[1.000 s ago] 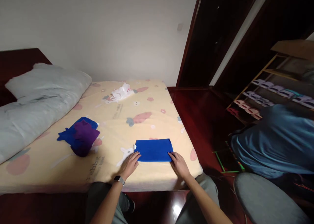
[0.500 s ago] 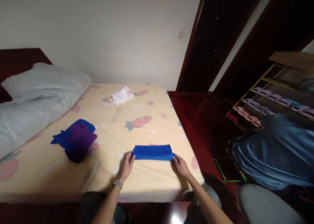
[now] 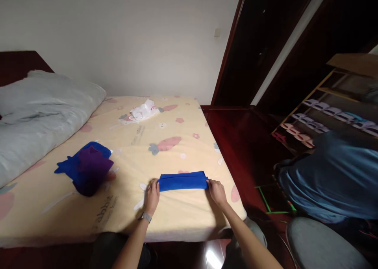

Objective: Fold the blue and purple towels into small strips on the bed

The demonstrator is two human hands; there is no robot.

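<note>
Pinching opposite ends of a folded blue cloth (image 3: 183, 183), the left hand (image 3: 152, 197) and the right hand (image 3: 217, 191) each have a closed grip on it, toward the near edge of the bed (image 3: 183, 218). Farther off to the left, a purple cloth (image 3: 95, 163) lies over a second blue cloth (image 3: 66, 166). Beyond these, a crumpled white bag (image 3: 144, 110) rests near the pale wall (image 3: 132, 37).
</note>
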